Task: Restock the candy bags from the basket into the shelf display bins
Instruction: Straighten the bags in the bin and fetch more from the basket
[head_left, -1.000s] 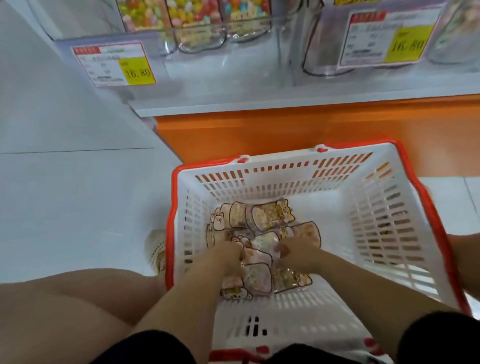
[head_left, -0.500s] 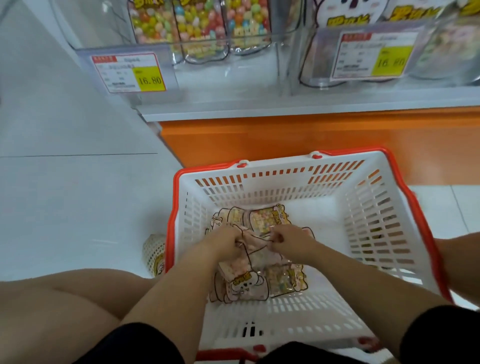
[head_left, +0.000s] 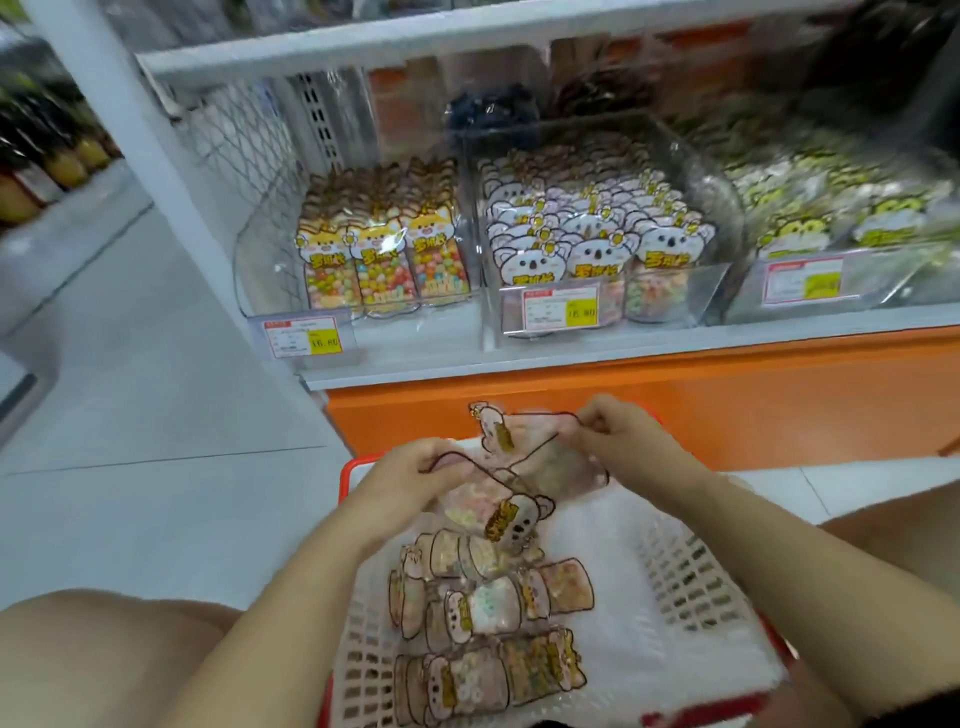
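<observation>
- Now the left hand (head_left: 410, 475) and the right hand (head_left: 618, 439) are apart, each pinching an edge of a small bunch of candy bags (head_left: 524, 467) held in the air over the far end of the basket (head_left: 691, 577). How many bags are in the bunch I cannot tell.
- Other bags (head_left: 483, 608) of a similar kind lie flat on the basket floor, below the wrists.
- The bear-faced header hanging from the bunch looks like those in the middle bin (head_left: 706, 283) on the shelf (head_left: 623, 358), not the yellow ones in the left bin (head_left: 260, 260), so the middle bin is likely the target.
- That bin looks nearly full, and its bags stand upright in rows with faces forward. The bunch probably needs squaring up first, headers up and all facing the same way.
- One bag dangles head down, so a firmer hold with the left hand seems wise before the lift, or the bag may drop into the basket.
- Lowering the bags in from above, behind the front row, rather than pushing from the front, should leave the price tag (head_left: 561, 310) and the standing rows undisturbed.
</observation>
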